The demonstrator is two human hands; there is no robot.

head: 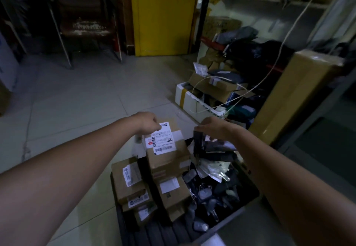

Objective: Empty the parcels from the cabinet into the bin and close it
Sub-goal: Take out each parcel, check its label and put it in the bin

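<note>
The dark bin [154,234] sits on the floor beneath both forearms. It is crowded with small cardboard boxes [129,180] under the left arm and dark bagged parcels [212,193] under the right. Above them stands the labelled box [167,155], its long axis running away from the person. The left hand [148,124] curls over its far top corner and appears to hold it. Just to the right, the right hand [213,128] grips the top edge of a dark flat parcel [198,143]. Both loads are directly over the bin, so the drop is straight down. Beyond the right hand lies a white foam box [192,105]. What seems to be the grey cabinet [339,107] stands off to the right, nearer the right hand.
</note>
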